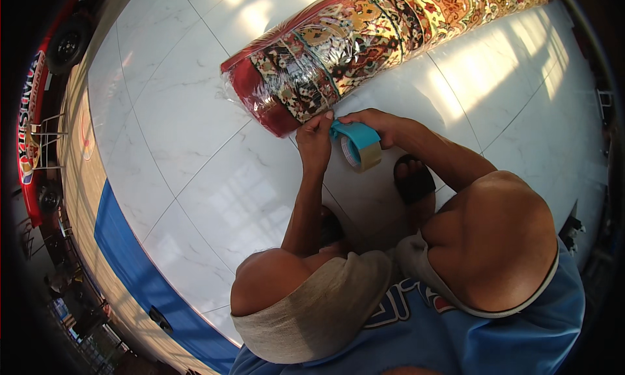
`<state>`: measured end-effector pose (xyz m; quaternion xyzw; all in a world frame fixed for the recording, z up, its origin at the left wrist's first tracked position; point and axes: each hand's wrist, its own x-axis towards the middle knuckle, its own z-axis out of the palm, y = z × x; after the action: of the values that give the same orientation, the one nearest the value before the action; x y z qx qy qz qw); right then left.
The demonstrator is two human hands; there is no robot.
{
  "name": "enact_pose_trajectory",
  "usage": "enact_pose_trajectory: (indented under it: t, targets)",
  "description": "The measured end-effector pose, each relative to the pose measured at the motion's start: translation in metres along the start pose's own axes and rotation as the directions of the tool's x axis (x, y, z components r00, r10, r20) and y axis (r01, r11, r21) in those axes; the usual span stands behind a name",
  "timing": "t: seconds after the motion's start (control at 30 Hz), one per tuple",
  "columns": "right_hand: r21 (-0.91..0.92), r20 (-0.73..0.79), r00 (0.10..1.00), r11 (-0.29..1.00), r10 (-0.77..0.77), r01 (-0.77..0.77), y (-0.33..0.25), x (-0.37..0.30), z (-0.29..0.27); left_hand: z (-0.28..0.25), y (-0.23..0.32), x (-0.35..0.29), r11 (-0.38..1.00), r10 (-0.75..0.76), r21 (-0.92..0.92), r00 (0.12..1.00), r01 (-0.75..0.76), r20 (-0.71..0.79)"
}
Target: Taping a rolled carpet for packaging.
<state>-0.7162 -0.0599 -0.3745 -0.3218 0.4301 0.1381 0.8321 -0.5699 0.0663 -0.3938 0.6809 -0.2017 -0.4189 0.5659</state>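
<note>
A rolled patterned carpet (364,43) wrapped in clear plastic lies on the floor ahead of me, its red end (263,101) toward the left. Just in front of its near edge, my right hand (379,123) grips a teal tape dispenser (355,131) loaded with a roll of tape (370,157). My left hand (315,139) is closed in a pinch between the carpet's lower edge and the dispenser's tip. What those fingertips hold is too small to make out; it could be the tape's end or the plastic.
My bent knees and feet in dark sandals (415,180) are close below my hands. Glossy white tiles (189,114) with sunlight patches surround the carpet. To the left lie a blue strip (156,264), a wooden-looking border and a red vehicle-like object with black wheels (67,44).
</note>
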Motion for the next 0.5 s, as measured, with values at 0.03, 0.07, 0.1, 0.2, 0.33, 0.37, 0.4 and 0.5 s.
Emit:
enact_pose_trajectory:
  t: [0.03,0.07,0.1,0.2,0.33,0.37,0.4,0.5]
  targets:
    - [0.004,-0.013,1.000,1.000,-0.002,0.002,0.008,-0.001,0.001,0.001,0.000,0.000,0.999,0.031,-0.010,0.999,-0.031,0.028]
    - [0.000,-0.043,0.998,0.999,0.037,-0.037,0.015,-0.002,0.001,0.001,0.000,0.000,0.996,0.088,0.035,0.996,-0.087,-0.011]
    - [0.019,-0.015,1.000,1.000,-0.011,0.011,0.024,-0.004,0.001,0.001,-0.001,0.001,0.990,0.118,0.078,0.992,-0.114,-0.053]
    - [0.032,0.085,0.996,0.999,-0.022,0.019,0.045,-0.016,-0.004,-0.003,-0.004,0.002,0.997,0.067,0.033,0.998,-0.067,0.013]
    - [0.059,0.049,0.998,0.998,-0.026,0.024,0.048,-0.029,-0.017,0.000,-0.010,0.002,0.993,0.045,0.111,0.999,-0.046,0.011]
    - [0.067,-0.006,0.999,0.997,-0.034,0.035,0.046,-0.032,-0.018,0.004,-0.011,0.001,1.000,0.023,0.003,1.000,-0.023,-0.017]
    - [0.075,0.003,0.999,0.996,-0.043,0.043,0.044,-0.035,-0.019,0.008,-0.012,-0.001,0.995,-0.034,-0.096,0.999,0.030,-0.038]
    - [0.060,0.036,0.997,0.996,-0.061,0.059,0.038,-0.044,-0.018,0.019,-0.011,-0.002,0.975,-0.071,-0.217,0.992,0.047,-0.102]
